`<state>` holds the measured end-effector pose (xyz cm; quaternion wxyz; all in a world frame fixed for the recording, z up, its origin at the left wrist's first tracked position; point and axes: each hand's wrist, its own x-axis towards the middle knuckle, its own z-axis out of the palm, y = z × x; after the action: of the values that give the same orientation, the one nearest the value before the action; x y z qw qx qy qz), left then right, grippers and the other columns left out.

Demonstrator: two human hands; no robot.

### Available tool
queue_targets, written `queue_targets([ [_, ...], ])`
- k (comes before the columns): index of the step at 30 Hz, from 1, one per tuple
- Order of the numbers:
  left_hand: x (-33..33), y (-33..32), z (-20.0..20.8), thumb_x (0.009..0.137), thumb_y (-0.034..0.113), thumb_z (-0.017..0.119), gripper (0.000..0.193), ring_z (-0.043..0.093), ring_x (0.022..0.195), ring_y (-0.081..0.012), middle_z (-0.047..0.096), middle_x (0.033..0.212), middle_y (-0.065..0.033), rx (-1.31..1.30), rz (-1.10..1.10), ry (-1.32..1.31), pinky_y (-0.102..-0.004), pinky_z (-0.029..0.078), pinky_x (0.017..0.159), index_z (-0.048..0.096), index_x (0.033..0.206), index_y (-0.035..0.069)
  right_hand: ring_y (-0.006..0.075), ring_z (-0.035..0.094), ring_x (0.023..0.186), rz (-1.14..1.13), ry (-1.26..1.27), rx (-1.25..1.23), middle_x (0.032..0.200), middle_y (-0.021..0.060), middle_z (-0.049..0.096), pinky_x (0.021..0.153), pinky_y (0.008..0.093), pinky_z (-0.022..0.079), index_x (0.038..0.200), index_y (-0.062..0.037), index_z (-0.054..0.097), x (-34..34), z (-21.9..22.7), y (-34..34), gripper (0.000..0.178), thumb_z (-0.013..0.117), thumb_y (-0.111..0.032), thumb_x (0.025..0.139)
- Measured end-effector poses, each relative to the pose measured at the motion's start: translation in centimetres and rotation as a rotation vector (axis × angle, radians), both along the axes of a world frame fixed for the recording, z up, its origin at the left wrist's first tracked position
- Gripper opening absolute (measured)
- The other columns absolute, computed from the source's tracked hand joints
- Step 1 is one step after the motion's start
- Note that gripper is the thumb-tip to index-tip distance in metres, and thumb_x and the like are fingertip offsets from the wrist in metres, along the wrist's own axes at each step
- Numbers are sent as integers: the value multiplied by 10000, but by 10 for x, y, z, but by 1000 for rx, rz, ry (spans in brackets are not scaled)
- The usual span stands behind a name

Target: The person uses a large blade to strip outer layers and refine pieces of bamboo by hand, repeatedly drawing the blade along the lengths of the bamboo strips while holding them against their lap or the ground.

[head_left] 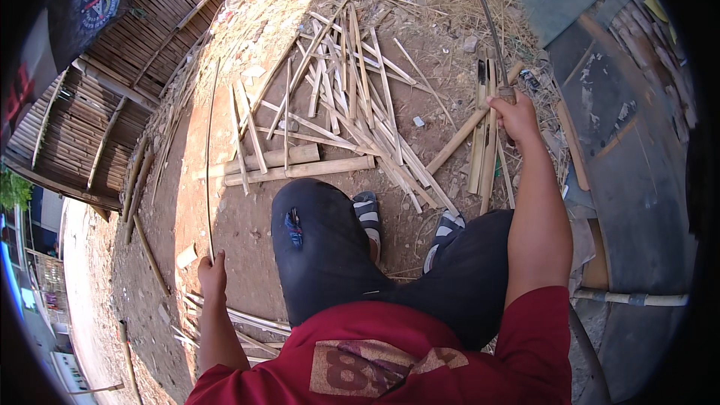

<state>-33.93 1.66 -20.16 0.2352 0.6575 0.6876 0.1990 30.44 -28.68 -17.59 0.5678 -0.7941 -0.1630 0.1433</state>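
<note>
Two hands are being held well apart here. By the left hand [213, 274], a long thin strip [208, 165] is being gripped near its lower end, fingers closed around it, the rest being pointed up and away. In the right hand [517, 116], a wooden handle [508, 94] is being clamped, with a long, dark tool [490, 26] being extended beyond the fist. It's looking blade-like tbh, but no edge is being clearly shown.

Biggest worry, just a guess: the tool could be getting snagged on the split bamboo lengths [489, 154] just left of and below the right hand, since they're being crowded so close. Whether they're being touched can't be told. If that grip is being loosened, the tool could be dropped toward the striped sandal [444, 236] lower left of that hand. The strip could be getting whipped about too, being supported at one end only.

Farther out, between and ahead of the hands, a messy pile of bamboo strips [361, 67] is being spread over the dirt, with two round bamboo poles [330, 168] being left nearer in. Footing could be getting lost there, roundness being the culprit. As for containers, none is being made out around either hand, so no contents are being listed.
</note>
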Motion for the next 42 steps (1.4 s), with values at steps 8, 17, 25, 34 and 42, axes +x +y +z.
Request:
queue_targets([
  [8, -107, -20, -149, 867, 387, 716, 548, 636, 918, -348, 673, 1024, -244, -177, 514, -50, -458, 499, 846, 627, 1091, -105, 73, 481, 550, -56, 117, 84, 706, -24, 539, 508, 245, 403, 887, -69, 605, 0, -17, 3, 185, 758, -172, 882],
  [17, -123, -48, -205, 813, 490, 775, 942, 565, 1267, -414, 542, 1395, -286, -284, 692, 78, -473, 450, 1076, 388, 1498, -28, 70, 493, 539, -96, 181, 111, 675, -29, 537, 518, 256, 433, 923, -60, 637, 4, -21, -6, 167, 749, -161, 854],
  [25, -2, 58, -177, 958, 325, 687, 642, 593, 1202, -281, 571, 1375, -175, -47, 72, -253, -391, 458, 1030, 449, 1451, -10, 69, 503, 550, -209, 281, 270, 698, -24, 547, 503, 247, 429, 903, -71, 586, 18, -27, -12, 197, 753, -173, 877],
  [34, 359, 60, 31, 1020, 333, 651, 451, 675, 970, -145, 678, 1140, -66, -262, -968, -345, -286, 502, 823, 591, 1311, -6, 80, 520, 575, -292, 356, 334, 716, -17, 559, 515, 260, 448, 924, -68, 598, 42, -17, -52, 220, 776, -181, 865],
  [42, 493, -8, 26, 970, 453, 662, 538, 718, 982, -233, 715, 1150, -170, -369, -1525, 488, -382, 538, 902, 637, 1268, 5, 97, 547, 590, -349, 514, 250, 707, -14, 566, 538, 274, 473, 903, -90, 609, 54, -68, -90, 177, 752, -195, 895],
])
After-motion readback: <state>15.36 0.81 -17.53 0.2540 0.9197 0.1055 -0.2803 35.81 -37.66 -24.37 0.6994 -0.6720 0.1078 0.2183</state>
